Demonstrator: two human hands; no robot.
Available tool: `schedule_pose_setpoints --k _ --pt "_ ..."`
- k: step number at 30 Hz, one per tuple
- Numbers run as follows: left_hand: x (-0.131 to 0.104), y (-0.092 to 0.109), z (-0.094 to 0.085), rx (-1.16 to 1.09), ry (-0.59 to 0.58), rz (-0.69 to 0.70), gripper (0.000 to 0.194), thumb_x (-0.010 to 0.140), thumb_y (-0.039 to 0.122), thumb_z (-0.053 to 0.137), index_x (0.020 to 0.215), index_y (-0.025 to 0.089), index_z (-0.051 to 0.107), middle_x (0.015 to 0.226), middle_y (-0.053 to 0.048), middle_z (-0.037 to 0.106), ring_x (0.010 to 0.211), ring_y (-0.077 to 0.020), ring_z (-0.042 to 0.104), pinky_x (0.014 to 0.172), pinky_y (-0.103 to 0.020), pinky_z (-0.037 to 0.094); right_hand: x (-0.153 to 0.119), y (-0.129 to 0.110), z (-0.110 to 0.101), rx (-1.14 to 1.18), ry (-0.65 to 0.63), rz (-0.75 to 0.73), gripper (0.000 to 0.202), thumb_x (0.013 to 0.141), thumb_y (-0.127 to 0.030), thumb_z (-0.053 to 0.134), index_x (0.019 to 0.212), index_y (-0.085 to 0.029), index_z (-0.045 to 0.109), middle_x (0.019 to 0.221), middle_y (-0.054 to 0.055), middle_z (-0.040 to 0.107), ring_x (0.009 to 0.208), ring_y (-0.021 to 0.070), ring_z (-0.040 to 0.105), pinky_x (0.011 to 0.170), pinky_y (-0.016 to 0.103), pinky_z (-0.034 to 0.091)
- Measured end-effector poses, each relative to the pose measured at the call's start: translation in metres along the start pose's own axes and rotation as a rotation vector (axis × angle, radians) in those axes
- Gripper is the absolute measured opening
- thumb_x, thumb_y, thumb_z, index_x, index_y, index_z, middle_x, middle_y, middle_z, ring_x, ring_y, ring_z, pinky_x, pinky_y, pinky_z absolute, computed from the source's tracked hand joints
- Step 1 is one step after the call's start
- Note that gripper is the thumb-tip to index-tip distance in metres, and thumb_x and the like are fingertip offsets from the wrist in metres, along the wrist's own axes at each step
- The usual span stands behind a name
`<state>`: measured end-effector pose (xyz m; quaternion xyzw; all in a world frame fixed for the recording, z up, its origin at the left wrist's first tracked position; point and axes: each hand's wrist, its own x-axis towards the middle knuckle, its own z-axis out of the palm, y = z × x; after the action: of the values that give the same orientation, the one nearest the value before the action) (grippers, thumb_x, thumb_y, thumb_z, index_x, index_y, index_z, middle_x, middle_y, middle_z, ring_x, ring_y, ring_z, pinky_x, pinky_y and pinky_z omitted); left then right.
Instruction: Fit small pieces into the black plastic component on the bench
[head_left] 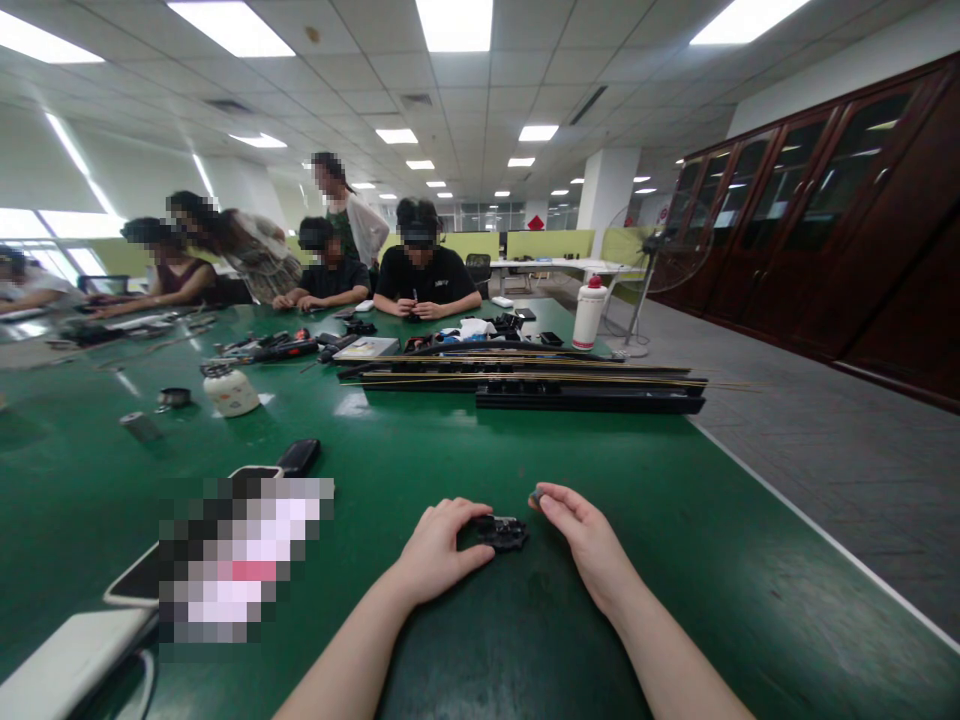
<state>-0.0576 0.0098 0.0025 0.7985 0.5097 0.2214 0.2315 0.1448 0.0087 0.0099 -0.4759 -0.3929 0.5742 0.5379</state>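
A small black plastic part (507, 533) with an uneven, open-looking top lies on the green table in front of me. My left hand (444, 545) grips its left end between thumb and fingers. To the right of the part, and apart from it, my right hand (574, 520) is raised a little with thumb and fingertips pinched together. Between those fingertips is a tiny greyish piece (535, 497), too small to name. Fine details of the black part are too dark to make out.
Black rails with thin brass-coloured rods (592, 400) lie across the table ahead. A white bottle with a red cap (589, 313) stands behind them. A pixelated screen (240, 560) and a white device (71, 660) are at left, near a round white jar (229, 390). Several people sit or stand beyond.
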Motion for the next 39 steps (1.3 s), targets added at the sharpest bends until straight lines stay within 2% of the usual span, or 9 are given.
schedule_pose_setpoints --k 26,32,39 --pt "0.000 0.001 -0.001 0.010 -0.011 -0.011 0.040 0.072 0.034 0.061 0.111 0.027 0.055 0.107 -0.001 0.060 0.099 -0.0203 0.050 0.087 -0.033 0.037 0.001 0.002 -0.001 -0.026 -0.034 0.003 0.041 0.057 -0.041 0.075 0.089 -0.018 0.066 0.093 0.007 0.071 0.095 0.0234 0.063 0.092 0.038 0.043" --pt "0.000 0.000 0.000 0.005 -0.007 -0.006 0.040 0.072 0.035 0.061 0.111 0.027 0.055 0.107 -0.002 0.059 0.099 -0.0206 0.050 0.086 -0.033 0.037 -0.001 0.001 0.001 -0.099 -0.059 -0.031 0.042 0.057 -0.043 0.074 0.090 -0.018 0.067 0.094 0.007 0.071 0.094 0.0240 0.063 0.090 0.038 0.044" --pt "0.000 -0.001 0.001 0.015 0.003 0.002 0.041 0.071 0.035 0.062 0.110 0.027 0.055 0.107 -0.001 0.060 0.098 -0.0199 0.051 0.086 -0.032 0.037 0.006 0.015 -0.002 -0.205 -0.147 -0.118 0.036 0.063 -0.043 0.070 0.091 -0.021 0.068 0.095 0.007 0.071 0.093 0.0236 0.063 0.091 0.039 0.043"
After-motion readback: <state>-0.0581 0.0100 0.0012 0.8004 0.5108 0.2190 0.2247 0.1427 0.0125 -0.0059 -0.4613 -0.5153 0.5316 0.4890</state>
